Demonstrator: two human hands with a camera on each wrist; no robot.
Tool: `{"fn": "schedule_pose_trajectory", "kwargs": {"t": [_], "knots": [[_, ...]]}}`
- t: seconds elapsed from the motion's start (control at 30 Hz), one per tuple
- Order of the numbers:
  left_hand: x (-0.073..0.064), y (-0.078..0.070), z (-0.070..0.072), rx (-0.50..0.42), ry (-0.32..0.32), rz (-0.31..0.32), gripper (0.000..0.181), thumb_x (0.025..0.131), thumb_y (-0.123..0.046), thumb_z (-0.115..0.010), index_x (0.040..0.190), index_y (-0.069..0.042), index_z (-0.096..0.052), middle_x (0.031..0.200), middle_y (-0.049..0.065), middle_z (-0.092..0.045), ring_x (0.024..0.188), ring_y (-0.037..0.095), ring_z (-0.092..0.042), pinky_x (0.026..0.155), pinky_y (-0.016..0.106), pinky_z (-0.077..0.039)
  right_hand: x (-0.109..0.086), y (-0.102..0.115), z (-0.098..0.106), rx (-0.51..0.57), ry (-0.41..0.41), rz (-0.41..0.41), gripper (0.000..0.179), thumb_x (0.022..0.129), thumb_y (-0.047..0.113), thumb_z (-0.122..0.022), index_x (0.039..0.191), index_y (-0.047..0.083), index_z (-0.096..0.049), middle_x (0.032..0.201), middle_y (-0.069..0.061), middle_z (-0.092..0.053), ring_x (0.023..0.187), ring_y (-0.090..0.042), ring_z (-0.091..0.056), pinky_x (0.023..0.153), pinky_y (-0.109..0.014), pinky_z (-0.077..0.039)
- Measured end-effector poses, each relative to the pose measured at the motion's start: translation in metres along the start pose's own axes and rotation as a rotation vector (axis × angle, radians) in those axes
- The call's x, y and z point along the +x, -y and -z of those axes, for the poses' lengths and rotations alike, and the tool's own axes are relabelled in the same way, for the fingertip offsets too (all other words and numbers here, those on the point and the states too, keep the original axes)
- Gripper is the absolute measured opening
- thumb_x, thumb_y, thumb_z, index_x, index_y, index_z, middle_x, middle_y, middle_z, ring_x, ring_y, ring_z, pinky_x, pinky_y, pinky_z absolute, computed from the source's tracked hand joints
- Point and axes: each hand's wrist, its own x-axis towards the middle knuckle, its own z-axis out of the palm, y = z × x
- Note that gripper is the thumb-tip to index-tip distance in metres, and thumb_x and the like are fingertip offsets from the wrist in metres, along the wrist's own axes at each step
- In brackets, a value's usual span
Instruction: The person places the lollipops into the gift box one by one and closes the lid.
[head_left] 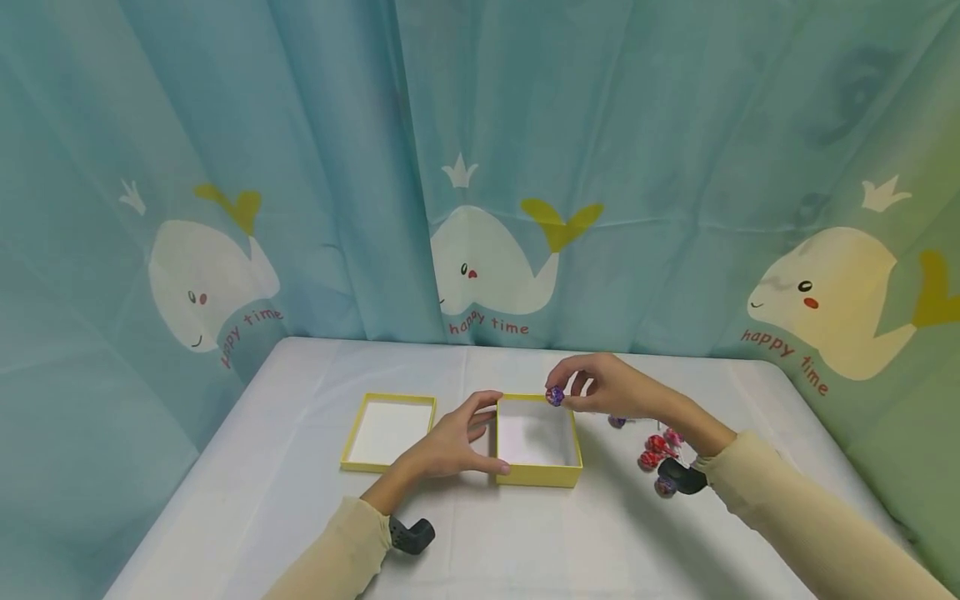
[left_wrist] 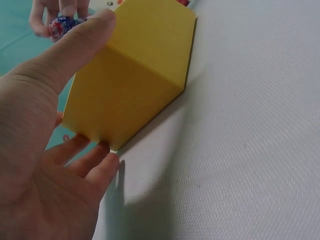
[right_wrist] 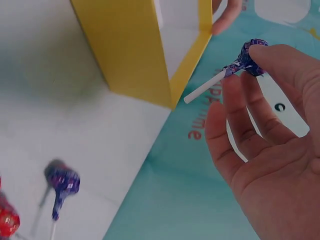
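My right hand pinches a purple-wrapped lollipop by its candy head, above the back right corner of a yellow box. In the right wrist view the lollipop's white stick points toward the box. The box stands lidless, with a white inside; no contents show in the head view. My left hand holds its left side, thumb at the front corner and fingers toward the back. Seen from the left wrist, several fingertips touch the lower edge of the yellow wall.
A shallow yellow-rimmed lid, white inside, lies left of the box. Several red lollipops and purple ones lie on the white tablecloth to the right, partly behind my right forearm. A blue whale-print curtain hangs behind the table.
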Motion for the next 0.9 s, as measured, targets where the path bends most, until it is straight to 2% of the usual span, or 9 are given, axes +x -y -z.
{"fn": "schedule_pose_trajectory", "kwargs": {"t": [0.23,0.47,0.73,0.9], "knots": [[0.001,0.0,0.001,0.005,0.001,0.005,0.103,0.077,-0.019,-0.094,0.158,-0.015,-0.03,0.165,0.009,-0.03,0.149,0.026,-0.036,0.119,0.034,-0.038,0.015,0.003,-0.015,0.027,0.053,0.037,0.023,0.093,0.006,-0.076,0.114,0.014,-0.074,0.11,0.003,-0.073,0.089,-0.018,-0.067,0.076,-0.032,-0.062],[0.002,0.001,0.001,-0.007,0.01,0.001,0.101,0.078,-0.02,-0.093,0.157,-0.019,-0.031,0.164,0.006,-0.03,0.15,0.025,-0.036,0.119,0.034,-0.038,0.026,0.002,-0.032,0.019,0.114,0.041,0.024,0.092,0.005,-0.075,0.113,0.017,-0.075,0.103,0.01,-0.072,0.089,-0.014,-0.067,0.076,-0.03,-0.061],[0.003,0.002,0.002,-0.001,0.009,-0.004,0.101,0.078,-0.019,-0.093,0.157,-0.017,-0.03,0.165,0.007,-0.03,0.15,0.025,-0.036,0.119,0.034,-0.038,0.034,-0.006,-0.053,0.031,0.183,0.169,0.024,0.088,-0.005,-0.074,0.107,0.01,-0.075,0.096,0.004,-0.075,0.085,-0.012,-0.069,0.078,-0.031,-0.063],[0.002,0.004,0.002,-0.009,0.012,-0.015,0.102,0.077,-0.016,-0.093,0.157,-0.015,-0.03,0.164,0.008,-0.03,0.149,0.025,-0.037,0.119,0.034,-0.038,0.037,-0.008,-0.064,0.029,0.216,0.154,0.025,0.087,-0.006,-0.075,0.106,0.011,-0.075,0.095,0.004,-0.074,0.084,-0.009,-0.068,0.076,-0.029,-0.062]]}}
